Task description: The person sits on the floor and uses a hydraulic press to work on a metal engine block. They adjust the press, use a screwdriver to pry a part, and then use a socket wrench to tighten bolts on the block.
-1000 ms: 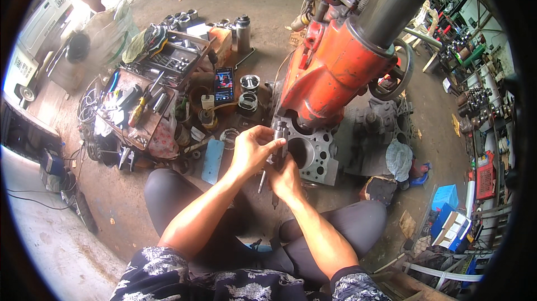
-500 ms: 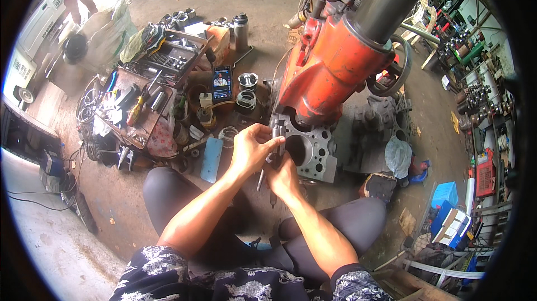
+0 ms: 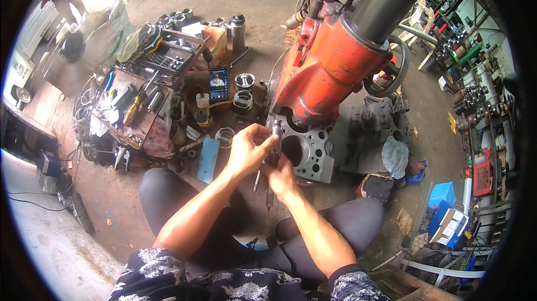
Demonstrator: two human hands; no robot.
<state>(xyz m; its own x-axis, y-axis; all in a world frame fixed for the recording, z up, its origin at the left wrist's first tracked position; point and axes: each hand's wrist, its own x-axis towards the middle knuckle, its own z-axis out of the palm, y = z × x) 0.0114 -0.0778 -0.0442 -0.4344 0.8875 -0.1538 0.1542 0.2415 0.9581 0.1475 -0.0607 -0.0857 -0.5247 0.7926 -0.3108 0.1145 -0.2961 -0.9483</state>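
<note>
A slim grey metal tool [image 3: 276, 128] stands nearly upright between my hands; its exact kind cannot be made out. My left hand [image 3: 247, 150] pinches its upper part between thumb and fingers. Lower down, my right hand [image 3: 282, 179] is closed around the tool, hiding its middle. Its narrow tip points down below the right hand, and a thin metal rod [image 3: 257, 181] sticks out beside it. Just right of my hands lies an engine block [image 3: 321, 173] with a large round bore and several smaller holes. The orange-red machine [image 3: 319, 71] rises over the block's far end.
To the left, a metal tray [image 3: 134, 136] carries pliers and screwdrivers, with a toolbox [image 3: 173, 57] behind. A phone [image 3: 218, 83], pistons [image 3: 244, 81], a steel flask [image 3: 238, 32] and a light-blue slab [image 3: 208, 160] sit ahead. Parts and blue boxes [image 3: 447, 222] line the right.
The view has shifted slightly, so most things sit a little further left. Both hands keep their hold on the metal tool. Far off, people's legs have moved.
</note>
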